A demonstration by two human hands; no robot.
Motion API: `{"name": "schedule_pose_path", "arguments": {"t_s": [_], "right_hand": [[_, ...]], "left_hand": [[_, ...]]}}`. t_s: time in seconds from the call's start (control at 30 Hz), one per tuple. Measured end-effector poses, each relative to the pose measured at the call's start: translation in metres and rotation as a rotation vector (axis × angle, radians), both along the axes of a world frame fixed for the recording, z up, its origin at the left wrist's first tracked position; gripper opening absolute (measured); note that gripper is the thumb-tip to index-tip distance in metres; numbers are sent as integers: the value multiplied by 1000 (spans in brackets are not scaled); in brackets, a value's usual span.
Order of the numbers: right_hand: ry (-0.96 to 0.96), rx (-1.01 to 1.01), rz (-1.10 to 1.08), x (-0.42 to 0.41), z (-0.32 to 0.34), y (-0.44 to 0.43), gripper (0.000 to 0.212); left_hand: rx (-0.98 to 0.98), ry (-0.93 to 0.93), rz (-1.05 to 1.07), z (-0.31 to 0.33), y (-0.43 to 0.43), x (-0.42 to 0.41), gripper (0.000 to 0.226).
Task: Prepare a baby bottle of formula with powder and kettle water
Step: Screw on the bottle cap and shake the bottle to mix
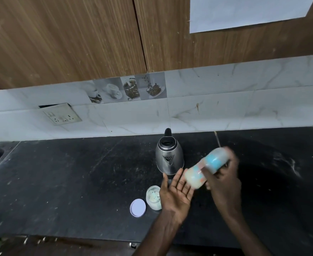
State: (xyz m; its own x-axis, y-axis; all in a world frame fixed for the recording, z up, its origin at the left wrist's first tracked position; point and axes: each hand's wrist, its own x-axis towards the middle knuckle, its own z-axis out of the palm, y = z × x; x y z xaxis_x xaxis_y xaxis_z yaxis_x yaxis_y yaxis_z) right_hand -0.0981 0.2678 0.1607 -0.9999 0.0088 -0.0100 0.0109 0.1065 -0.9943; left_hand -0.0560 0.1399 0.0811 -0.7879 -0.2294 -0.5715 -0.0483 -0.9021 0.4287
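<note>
Blurred baby bottle (205, 168) tilted over the black counter (78, 182), capped, milky fill; right hand (223, 179) wrapped round the teal collar, left hand (177, 192) spread flat under the base. Probably light, smooth plastic, slippery if wet; best gripped at the collar. Steel kettle (169, 157) just behind; powder jar (154, 200) open, lid (138, 207) beside it. Marble-tile wall, wood cabinets above

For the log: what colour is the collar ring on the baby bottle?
Light blue ring on the baby bottle, held tilted in the right hand; head view, motion-blurred.
</note>
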Motion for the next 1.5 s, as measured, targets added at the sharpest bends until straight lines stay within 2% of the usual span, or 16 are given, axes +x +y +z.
{"name": "schedule_pose_path", "arguments": {"t_s": [0.07,0.1,0.23,0.4,0.53,0.57,0.63,0.7,0.8,0.87,1.0,1.1,1.17,1.3,1.43,1.5], "right_hand": [[-16,-131,-182,-3,1,0,77],[-16,-109,-180,0,-1,-3,77],[-25,42,175,12,-12,-3,80],[-31,-112,-203,0,-3,-1,81],[-57,44,182,14,-14,-3,80],[-39,12,158,12,-12,0,76],[-23,-131,-88,1,-6,3,70],[-30,-198,-223,0,-6,-1,76],[-92,13,46,10,-13,-6,74],[-59,23,121,8,-14,-1,75],[-52,-185,-228,-6,-8,-1,77],[-73,51,64,3,-17,-9,76],[-63,70,177,4,-18,-5,77],[-79,-99,-150,-7,-13,-7,66],[-87,-3,121,-5,-12,-10,62],[-59,-46,-14,-12,-3,-8,67]], "left_hand": [[-3,2,1,-1,-1,-1,67],[10,-2,7,-2,-1,-1,68],[78,13,9,-4,4,-5,68],[37,12,4,-3,3,-6,66],[99,32,14,-4,4,-7,67],[86,32,8,-3,2,-7,67],[25,12,4,-2,-4,-7,66],[23,2,21,-3,-8,-5,66],[66,11,37,-5,-7,-5,66],[56,5,27,-6,-5,-5,67],[13,-25,20,-4,-4,-4,67],[54,-31,35,-3,1,-4,68],[58,-22,27,-1,3,-5,67],[18,-46,19,1,3,-6,66],[23,-42,4,2,8,-6,72],[10,-54,11,1,7,-6,70]]}}
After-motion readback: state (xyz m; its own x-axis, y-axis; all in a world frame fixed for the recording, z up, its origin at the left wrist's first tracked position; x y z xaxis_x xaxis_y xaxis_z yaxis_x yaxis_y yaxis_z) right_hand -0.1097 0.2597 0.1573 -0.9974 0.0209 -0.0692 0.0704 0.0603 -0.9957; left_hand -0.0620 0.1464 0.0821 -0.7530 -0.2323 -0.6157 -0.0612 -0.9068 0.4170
